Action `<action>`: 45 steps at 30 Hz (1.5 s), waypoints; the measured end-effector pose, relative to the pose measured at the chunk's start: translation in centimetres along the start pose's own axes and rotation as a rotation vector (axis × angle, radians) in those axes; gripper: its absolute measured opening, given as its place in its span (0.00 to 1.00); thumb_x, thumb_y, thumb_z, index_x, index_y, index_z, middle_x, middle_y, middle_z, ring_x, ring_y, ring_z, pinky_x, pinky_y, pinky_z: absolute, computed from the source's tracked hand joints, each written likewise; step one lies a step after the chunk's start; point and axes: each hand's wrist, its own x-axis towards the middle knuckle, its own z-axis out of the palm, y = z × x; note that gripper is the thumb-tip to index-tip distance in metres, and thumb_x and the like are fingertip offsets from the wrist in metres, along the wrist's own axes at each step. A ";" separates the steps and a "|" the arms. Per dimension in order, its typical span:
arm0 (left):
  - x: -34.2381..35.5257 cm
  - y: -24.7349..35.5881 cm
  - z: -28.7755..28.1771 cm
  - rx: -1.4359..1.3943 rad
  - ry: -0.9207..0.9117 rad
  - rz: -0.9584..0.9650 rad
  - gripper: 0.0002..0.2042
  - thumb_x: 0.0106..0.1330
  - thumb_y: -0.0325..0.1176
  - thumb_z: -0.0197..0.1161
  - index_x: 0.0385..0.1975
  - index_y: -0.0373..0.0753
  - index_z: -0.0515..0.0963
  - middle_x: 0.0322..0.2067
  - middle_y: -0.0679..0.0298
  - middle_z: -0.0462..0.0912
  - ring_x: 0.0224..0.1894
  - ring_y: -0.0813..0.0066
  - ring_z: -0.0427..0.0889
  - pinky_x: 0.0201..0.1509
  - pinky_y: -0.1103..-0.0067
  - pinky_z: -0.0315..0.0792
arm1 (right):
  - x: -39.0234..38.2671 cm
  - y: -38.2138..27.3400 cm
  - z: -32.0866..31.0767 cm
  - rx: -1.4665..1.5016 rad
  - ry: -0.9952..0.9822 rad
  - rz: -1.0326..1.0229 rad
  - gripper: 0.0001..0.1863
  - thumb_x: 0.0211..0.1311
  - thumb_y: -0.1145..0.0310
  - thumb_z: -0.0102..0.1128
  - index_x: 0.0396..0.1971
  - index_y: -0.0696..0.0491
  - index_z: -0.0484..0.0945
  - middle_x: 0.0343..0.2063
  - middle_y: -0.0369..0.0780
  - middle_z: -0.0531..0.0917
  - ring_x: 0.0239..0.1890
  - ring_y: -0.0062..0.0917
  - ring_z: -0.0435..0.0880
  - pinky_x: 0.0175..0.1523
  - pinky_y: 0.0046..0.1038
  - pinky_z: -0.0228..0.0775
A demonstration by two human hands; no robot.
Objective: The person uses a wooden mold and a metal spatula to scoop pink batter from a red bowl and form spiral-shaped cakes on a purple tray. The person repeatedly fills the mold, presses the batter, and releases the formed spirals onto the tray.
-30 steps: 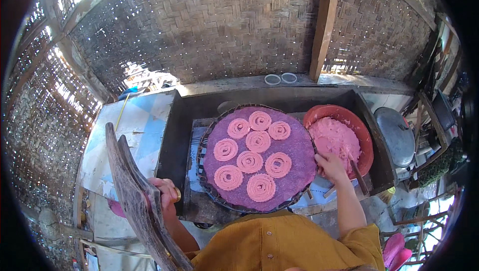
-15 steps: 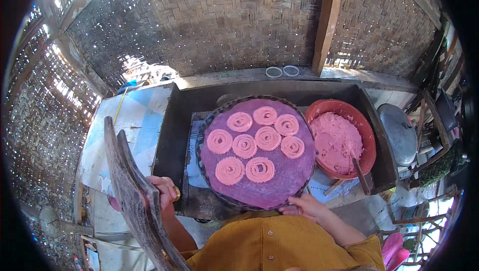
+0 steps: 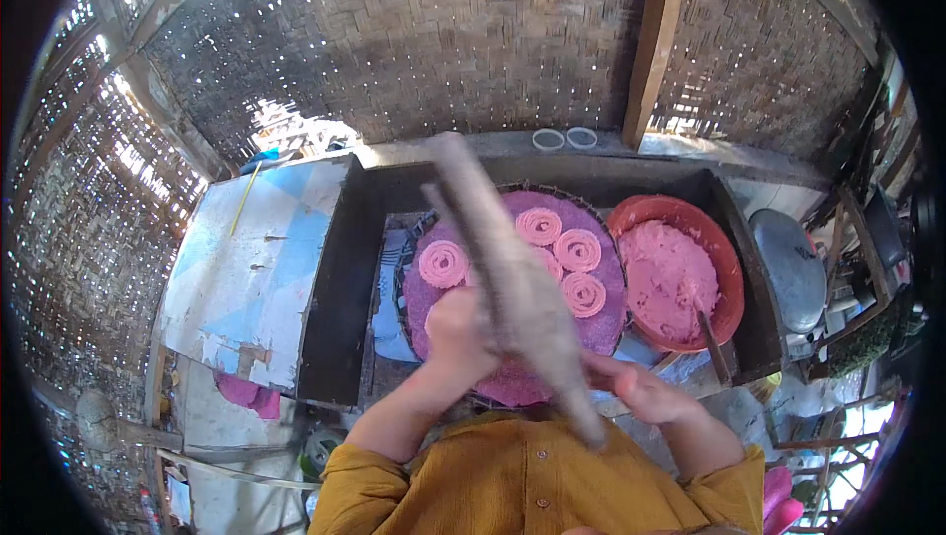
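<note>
A long, weathered wooden tool of two joined bars, like a hand press [image 3: 517, 284], slants across the middle, smeared by motion. My left hand [image 3: 458, 338] is closed round it. My right hand [image 3: 650, 395] is by its lower part, thumb apart and fingers stretched toward the wood, their tips hidden behind it. Under the tool lies a round dark-rimmed tray [image 3: 463, 215] with a purple surface. Pink coiled dough rings rest on it, among them one at the left [image 3: 443, 264] and one at the right [image 3: 583, 295]; the tool and my left hand cover others.
Right of the tray stands a red basin [image 3: 729, 284] of pink dough [image 3: 670, 274] with a wooden-handled utensil [image 3: 711, 343] in it. Both sit in a dark trough [image 3: 330, 308]. A blue-and-white board [image 3: 246, 269] lies left, a grey lidded pot [image 3: 788, 269] right. A woven wall [image 3: 443, 52] rises behind.
The wooden tool has swung from the left side over the tray, carried by my left hand. My right hand has let go of the tray's rim and come up beside the tool.
</note>
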 end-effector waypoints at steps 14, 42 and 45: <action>12.0 -1.1 5.7 -2.523 -0.272 -0.289 0.29 0.61 0.60 0.37 0.47 0.42 0.70 0.16 0.70 0.67 0.27 0.72 0.71 0.42 0.68 0.65 | -1.5 -4.3 -6.6 0.174 0.043 0.613 0.31 0.63 0.42 0.28 0.45 0.53 0.68 0.24 0.40 0.77 0.20 0.22 0.76 0.24 0.23 0.68; 9.3 0.8 4.8 -2.557 -0.040 -0.180 0.28 0.62 0.60 0.37 0.41 0.43 0.75 0.05 0.75 0.56 0.11 0.82 0.63 0.26 0.78 0.65 | -2.7 -7.9 -4.9 -0.564 0.144 0.391 0.25 0.61 0.50 0.45 0.29 0.61 0.76 0.17 0.38 0.77 0.19 0.20 0.76 0.25 0.24 0.68; 10.0 1.0 3.5 -2.547 -0.007 -0.181 0.28 0.62 0.60 0.37 0.40 0.42 0.75 0.05 0.75 0.56 0.09 0.81 0.62 0.25 0.78 0.64 | -2.8 -7.9 -5.3 -0.619 0.154 0.383 0.24 0.60 0.51 0.47 0.29 0.60 0.76 0.16 0.37 0.77 0.19 0.19 0.76 0.25 0.24 0.68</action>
